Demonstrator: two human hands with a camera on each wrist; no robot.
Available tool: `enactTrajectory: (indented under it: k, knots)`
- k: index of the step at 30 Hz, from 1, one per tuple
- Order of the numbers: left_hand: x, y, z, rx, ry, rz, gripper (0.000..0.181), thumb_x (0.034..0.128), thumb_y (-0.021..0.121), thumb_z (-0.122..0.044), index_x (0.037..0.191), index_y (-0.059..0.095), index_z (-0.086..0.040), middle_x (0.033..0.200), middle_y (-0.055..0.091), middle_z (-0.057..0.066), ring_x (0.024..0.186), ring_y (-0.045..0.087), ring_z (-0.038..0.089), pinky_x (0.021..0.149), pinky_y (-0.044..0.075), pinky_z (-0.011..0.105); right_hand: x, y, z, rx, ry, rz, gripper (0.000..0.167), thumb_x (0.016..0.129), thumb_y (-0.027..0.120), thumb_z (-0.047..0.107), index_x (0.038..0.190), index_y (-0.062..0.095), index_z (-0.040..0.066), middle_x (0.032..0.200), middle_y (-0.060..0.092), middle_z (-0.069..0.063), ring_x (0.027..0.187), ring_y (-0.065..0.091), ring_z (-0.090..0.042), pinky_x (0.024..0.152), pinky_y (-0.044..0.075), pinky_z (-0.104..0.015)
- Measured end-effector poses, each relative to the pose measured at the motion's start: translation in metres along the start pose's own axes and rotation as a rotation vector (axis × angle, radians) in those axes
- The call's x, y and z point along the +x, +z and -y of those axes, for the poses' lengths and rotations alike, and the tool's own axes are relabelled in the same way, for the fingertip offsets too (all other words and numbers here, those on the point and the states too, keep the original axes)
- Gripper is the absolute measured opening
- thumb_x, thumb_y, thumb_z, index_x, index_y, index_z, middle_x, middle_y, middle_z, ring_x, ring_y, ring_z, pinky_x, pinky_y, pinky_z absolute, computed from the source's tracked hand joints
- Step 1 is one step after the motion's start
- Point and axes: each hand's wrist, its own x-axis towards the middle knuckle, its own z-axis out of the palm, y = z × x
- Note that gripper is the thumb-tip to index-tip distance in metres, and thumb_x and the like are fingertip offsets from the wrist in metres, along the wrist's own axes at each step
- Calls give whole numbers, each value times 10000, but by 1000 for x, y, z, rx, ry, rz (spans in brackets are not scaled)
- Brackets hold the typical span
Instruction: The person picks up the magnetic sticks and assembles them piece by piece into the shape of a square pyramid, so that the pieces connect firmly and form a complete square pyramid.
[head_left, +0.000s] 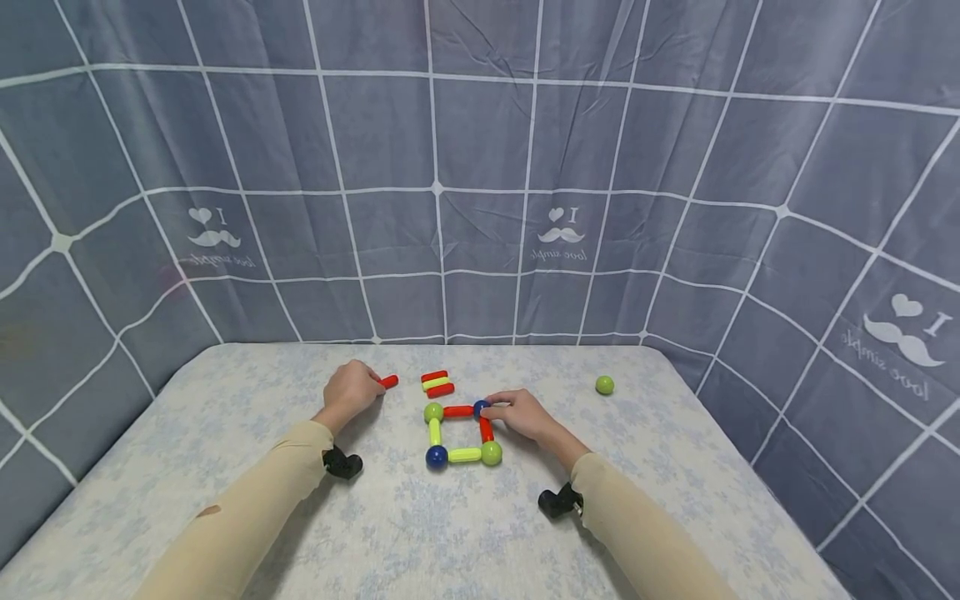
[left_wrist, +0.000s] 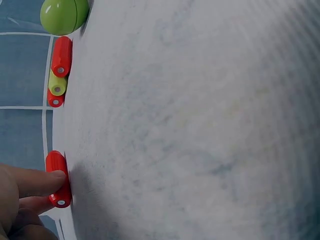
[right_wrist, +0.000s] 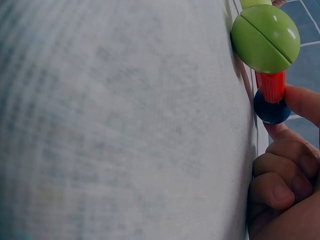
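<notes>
My left hand pinches a red magnetic rod between thumb and finger at the left; in the left wrist view the rod shows a metal disc in its end. My right hand grips a blue ball with thumb and index finger, its other fingers curled. That ball is the far right corner of a square frame of rods and balls. Red rods make the far and right sides, yellow-green rods the near and left sides. Green balls and another blue ball are the other corners.
Behind the frame lie two red rods and a yellow-green rod side by side. A loose green ball sits at the far right of the cloth-covered table. A grey checked curtain hangs behind and at both sides.
</notes>
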Motion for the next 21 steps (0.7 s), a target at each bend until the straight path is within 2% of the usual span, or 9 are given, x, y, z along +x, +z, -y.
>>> enactTrajectory:
  k: [4, 8, 10, 15, 19, 21]
  knots:
    - [0, 2, 3, -48, -13, -13, 208, 848, 768, -208, 1011, 803, -84, 1014, 760, 117, 745, 648, 225, 558, 451, 317, 0, 1, 0, -4, 7, -5, 414, 895, 727, 400, 1235, 735, 165, 1230, 665, -74, 795, 489, -185, 679, 386, -301]
    - [-2, 5, 4, -182, -62, 1, 241, 866, 768, -221, 1059, 794, -79, 1125, 737, 137, 818, 632, 224, 582, 443, 292, 2, 1, -1, 0, 6, -1, 418, 893, 728, 411, 1236, 735, 173, 1291, 655, -73, 834, 509, -190, 697, 401, -308]
    - [-4, 6, 3, -259, -89, 15, 257, 882, 759, -215, 1086, 783, -60, 1170, 716, 167, 797, 608, 192, 583, 438, 279, 3, 1, -2, 2, 4, 1, 423, 893, 729, 413, 1241, 732, 171, 1289, 655, -76, 824, 515, -193, 693, 408, -310]
    - [-12, 9, -1, -449, -164, 46, 299, 892, 754, -195, 1149, 759, -43, 1268, 664, 203, 568, 447, 127, 508, 378, 277, 4, 1, -2, 6, 9, 5, 428, 895, 727, 414, 1249, 728, 173, 1279, 653, -77, 800, 509, -192, 684, 406, -312]
    - [-21, 11, -5, -577, -190, 65, 344, 890, 750, -177, 1206, 734, -41, 1334, 622, 191, 611, 379, 131, 518, 329, 276, 3, 1, -2, 7, 9, 2, 418, 895, 727, 410, 1244, 731, 181, 1287, 650, -69, 805, 502, -193, 695, 396, -316]
    - [-26, 11, -8, -641, -201, 75, 364, 887, 749, -173, 1226, 724, -42, 1269, 643, 163, 603, 363, 124, 512, 310, 268, 2, 1, -2, 7, 3, 2, 418, 894, 728, 407, 1243, 732, 177, 1290, 651, -72, 806, 504, -199, 699, 395, -320]
